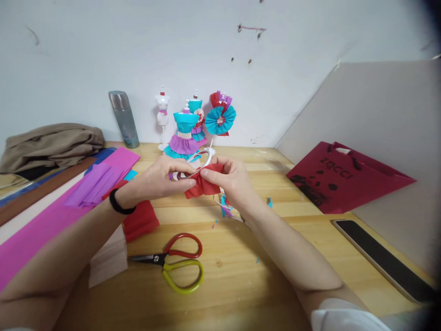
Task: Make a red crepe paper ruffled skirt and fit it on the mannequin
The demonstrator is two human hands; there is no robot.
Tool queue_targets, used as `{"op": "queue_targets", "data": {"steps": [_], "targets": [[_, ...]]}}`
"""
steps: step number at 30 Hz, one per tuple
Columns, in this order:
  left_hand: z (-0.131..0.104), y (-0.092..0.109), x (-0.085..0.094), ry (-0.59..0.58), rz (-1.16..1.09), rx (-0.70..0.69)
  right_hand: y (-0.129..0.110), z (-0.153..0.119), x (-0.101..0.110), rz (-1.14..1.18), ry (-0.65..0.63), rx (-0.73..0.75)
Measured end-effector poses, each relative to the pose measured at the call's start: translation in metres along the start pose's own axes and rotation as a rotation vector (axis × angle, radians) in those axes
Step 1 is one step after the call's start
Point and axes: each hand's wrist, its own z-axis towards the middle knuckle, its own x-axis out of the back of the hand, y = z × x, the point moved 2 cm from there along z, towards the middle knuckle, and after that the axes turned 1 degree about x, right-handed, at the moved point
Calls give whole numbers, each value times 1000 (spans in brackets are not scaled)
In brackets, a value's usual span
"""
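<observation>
Red crepe piece [207, 183] mid-frame, off the desk [237, 285], gathered into creases, between both hands. Right hand [234, 179]: thumb on the front, fingers pinching the piece near its upper edge. Left hand [160, 177]: thumb and fingers closed narrow at the piece's left edge, along with a white curved item [208, 158]; what that item is, can't tell, partly covered. Black wristband [119, 207] on left wrist.

Below right hand: blue and purple scraps [225, 209] on desk. Lower center: scissors [158, 259], red and yellow handles, blades together, tips to frame left. Red folded crepe [143, 220] left of center, partly under left forearm; pale pink sheet [112, 257] just below it. Purple sheets [94, 186] on a longer magenta sheet [37, 239], left side.

Behind hands, upper center: dress form in teal and purple [186, 131], another dressed form [195, 105] behind it, bare white form [162, 110] to the left, teal paper flower [220, 120] to the right. Bottle [124, 122] upper left, tilted in view; brown cloth [55, 145] far left. Right side: red bag [339, 179], phone [375, 255] lower right.
</observation>
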Motion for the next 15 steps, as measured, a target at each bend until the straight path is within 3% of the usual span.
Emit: {"op": "queue_targets", "data": {"steps": [9,15], "targets": [[0,5,-4,78,-113,81,0,-6,-4,-181,10,118],[-1,3,-2,6,-249,126,0,-4,-3,-132,-42,134]]}}
